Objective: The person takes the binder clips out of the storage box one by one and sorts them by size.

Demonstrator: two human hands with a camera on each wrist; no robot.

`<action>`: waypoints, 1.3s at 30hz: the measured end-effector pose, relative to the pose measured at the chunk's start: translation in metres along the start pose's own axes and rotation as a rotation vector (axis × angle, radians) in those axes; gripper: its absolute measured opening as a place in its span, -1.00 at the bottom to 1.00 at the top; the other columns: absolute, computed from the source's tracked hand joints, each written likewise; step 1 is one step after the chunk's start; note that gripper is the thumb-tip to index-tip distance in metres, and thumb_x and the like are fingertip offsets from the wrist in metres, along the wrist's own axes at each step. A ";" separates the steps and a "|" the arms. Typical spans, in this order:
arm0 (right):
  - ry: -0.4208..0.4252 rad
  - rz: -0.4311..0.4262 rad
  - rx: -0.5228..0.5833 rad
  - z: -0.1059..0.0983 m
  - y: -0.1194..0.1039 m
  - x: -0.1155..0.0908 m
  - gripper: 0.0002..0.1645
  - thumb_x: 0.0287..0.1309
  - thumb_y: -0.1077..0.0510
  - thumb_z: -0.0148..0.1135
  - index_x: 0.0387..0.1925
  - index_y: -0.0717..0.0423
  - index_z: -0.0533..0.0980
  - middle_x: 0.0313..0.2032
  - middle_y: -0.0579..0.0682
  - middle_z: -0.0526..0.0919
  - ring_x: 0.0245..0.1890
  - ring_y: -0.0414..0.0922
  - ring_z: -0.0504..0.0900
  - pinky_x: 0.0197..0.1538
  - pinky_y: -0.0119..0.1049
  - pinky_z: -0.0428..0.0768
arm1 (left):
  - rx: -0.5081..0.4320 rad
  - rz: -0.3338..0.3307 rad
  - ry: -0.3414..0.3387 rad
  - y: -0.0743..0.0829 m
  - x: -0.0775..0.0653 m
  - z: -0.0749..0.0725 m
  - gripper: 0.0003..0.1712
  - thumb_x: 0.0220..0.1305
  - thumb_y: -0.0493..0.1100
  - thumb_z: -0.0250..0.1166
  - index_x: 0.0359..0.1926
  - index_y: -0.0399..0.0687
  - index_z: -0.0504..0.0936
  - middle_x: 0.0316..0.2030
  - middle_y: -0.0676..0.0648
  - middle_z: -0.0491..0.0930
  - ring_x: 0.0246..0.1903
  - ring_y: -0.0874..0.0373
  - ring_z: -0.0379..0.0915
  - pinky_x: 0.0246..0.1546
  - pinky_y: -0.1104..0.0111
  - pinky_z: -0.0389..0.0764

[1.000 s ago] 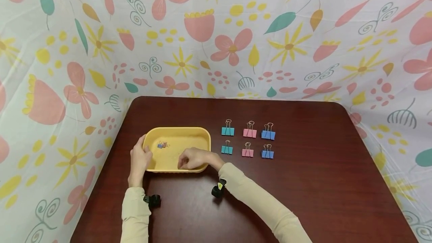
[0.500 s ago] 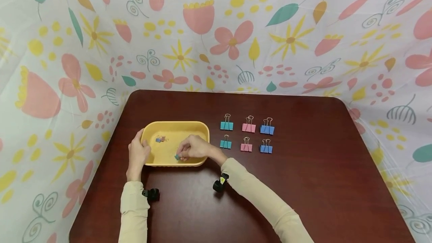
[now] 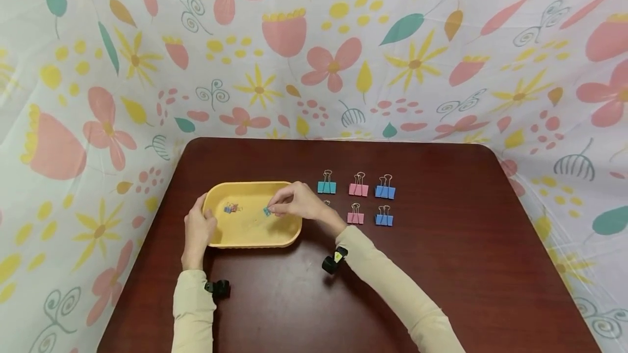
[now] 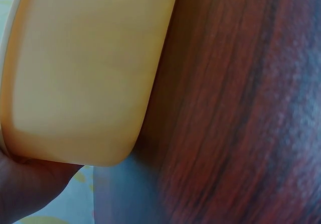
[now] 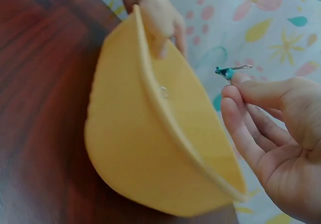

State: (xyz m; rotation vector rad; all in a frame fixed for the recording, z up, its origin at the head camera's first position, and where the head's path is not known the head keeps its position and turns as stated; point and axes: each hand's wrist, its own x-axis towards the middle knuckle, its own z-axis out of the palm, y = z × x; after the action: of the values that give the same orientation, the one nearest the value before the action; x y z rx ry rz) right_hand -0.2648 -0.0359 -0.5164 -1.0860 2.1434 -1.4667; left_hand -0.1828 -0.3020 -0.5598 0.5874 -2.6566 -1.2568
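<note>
A yellow plastic basin (image 3: 250, 233) sits on the left part of the table. My left hand (image 3: 198, 231) grips its left end, thumb over the rim and the other fingers outside. Between thumb and fingertips, my right hand (image 3: 302, 200) pinches a small teal binder clip (image 5: 228, 74), held above the basin's right half. Inside the basin, a tiny cluster of blue and pink binder clips (image 3: 230, 208) lies toward the left; their number is too small to tell. In the left wrist view, the basin's side wall (image 4: 85, 73) covers most of the hand.
Right of the basin, binder clips stand in two rows: a teal one (image 3: 326, 187), a pink one (image 3: 358, 189) and a blue one (image 3: 385, 192) behind, a smaller pink (image 3: 355, 218) and blue (image 3: 384, 219) in front. My right hand mostly hides the front teal clip. A floral cloth (image 3: 333, 70) hangs behind.
My right hand has come up from the basin floor, now with the small teal binder clip pinched in its fingertips, and moved back and slightly right. The left hand keeps its grip.
</note>
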 end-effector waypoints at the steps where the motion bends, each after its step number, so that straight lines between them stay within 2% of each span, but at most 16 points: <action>1: -0.002 -0.001 -0.012 -0.004 0.000 -0.002 -0.93 -0.01 0.12 0.34 -0.42 -0.02 0.67 -0.49 -0.07 0.71 -0.50 -0.16 0.68 -0.36 -0.37 0.60 | 0.002 -0.001 -0.002 0.000 -0.001 0.000 -0.44 0.34 -0.25 -0.14 0.36 0.01 0.17 0.18 -0.29 0.36 0.01 -0.17 0.39 -0.07 0.01 0.44; 4: -0.025 0.008 -0.018 -0.019 -0.001 -0.011 -0.89 0.02 0.14 0.31 -0.36 0.04 0.67 -0.47 -0.08 0.71 -0.48 -0.15 0.67 -0.34 -0.36 0.59 | 0.003 -0.006 0.007 -0.002 -0.002 0.001 -0.44 0.33 -0.25 -0.12 0.35 0.02 0.18 0.18 -0.29 0.36 0.02 -0.17 0.39 -0.07 0.01 0.44; 8: -0.053 0.069 0.067 -0.035 0.003 -0.026 -0.82 0.05 0.23 0.27 -0.29 0.26 0.61 -0.43 0.04 0.70 -0.42 0.08 0.66 -0.34 -0.27 0.61 | 0.006 -0.002 0.007 -0.002 -0.003 0.000 -0.44 0.33 -0.25 -0.12 0.36 0.02 0.18 0.17 -0.30 0.36 0.00 -0.18 0.41 -0.11 0.02 0.47; 10: -0.047 0.103 0.104 -0.041 0.005 -0.034 -0.80 0.05 0.24 0.27 -0.29 0.31 0.58 -0.43 0.10 0.69 -0.41 0.18 0.65 -0.35 -0.17 0.62 | 0.009 0.003 0.005 -0.003 -0.005 0.000 -0.44 0.34 -0.25 -0.12 0.36 0.02 0.17 0.17 -0.31 0.37 -0.03 -0.18 0.43 -0.16 0.04 0.49; 15: -0.019 0.139 0.113 -0.051 0.013 -0.055 -0.87 -0.01 0.24 0.32 -0.37 0.22 0.60 -0.48 0.16 0.68 -0.45 0.23 0.64 -0.35 0.04 0.58 | 0.014 -0.001 -0.002 -0.004 -0.008 -0.001 -0.44 0.35 -0.25 -0.13 0.37 0.02 0.15 0.17 -0.30 0.36 -0.08 -0.14 0.46 -0.23 0.11 0.52; 18: -0.036 0.181 0.113 -0.053 0.019 -0.067 -0.92 -0.01 0.25 0.32 -0.41 0.19 0.61 -0.51 0.16 0.68 -0.47 0.21 0.64 -0.35 0.08 0.57 | 0.014 -0.008 -0.002 -0.005 -0.009 -0.001 -0.44 0.35 -0.25 -0.14 0.37 0.03 0.14 0.17 -0.30 0.36 -0.09 -0.14 0.46 -0.26 0.14 0.51; 26: -0.139 0.314 -0.003 -0.041 0.036 -0.086 -0.93 0.00 0.23 0.31 -0.45 0.18 0.63 -0.57 0.07 0.68 -0.54 -0.03 0.67 -0.41 -0.11 0.61 | 0.004 0.004 -0.002 -0.004 -0.007 0.000 -0.43 0.35 -0.26 -0.14 0.37 0.04 0.15 0.18 -0.29 0.36 -0.07 -0.14 0.45 -0.22 0.09 0.52; 33: -0.200 0.346 -0.073 -0.031 0.047 -0.095 -0.95 -0.01 0.30 0.28 -0.44 0.17 0.64 -0.59 0.05 0.68 -0.55 -0.07 0.68 -0.46 -0.23 0.61 | 0.001 0.005 -0.007 -0.002 -0.007 0.002 -0.43 0.35 -0.25 -0.14 0.38 0.05 0.14 0.18 -0.30 0.35 -0.07 -0.15 0.45 -0.22 0.10 0.51; 39: -0.176 0.331 -0.112 -0.033 0.053 -0.099 -0.95 0.01 0.27 0.28 -0.46 0.14 0.64 -0.59 0.03 0.68 -0.57 -0.09 0.67 -0.48 -0.26 0.61 | 0.017 0.011 0.006 -0.001 -0.004 0.002 -0.44 0.36 -0.24 -0.14 0.37 0.08 0.15 0.14 -0.31 0.39 -0.13 -0.15 0.47 -0.27 0.13 0.51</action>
State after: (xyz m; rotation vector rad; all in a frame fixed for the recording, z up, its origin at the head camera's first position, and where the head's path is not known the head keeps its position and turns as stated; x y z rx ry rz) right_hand -0.2421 0.0686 -0.5651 -0.8106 2.1732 -1.0744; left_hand -0.1792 -0.2994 -0.5622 0.5770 -2.6649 -1.2286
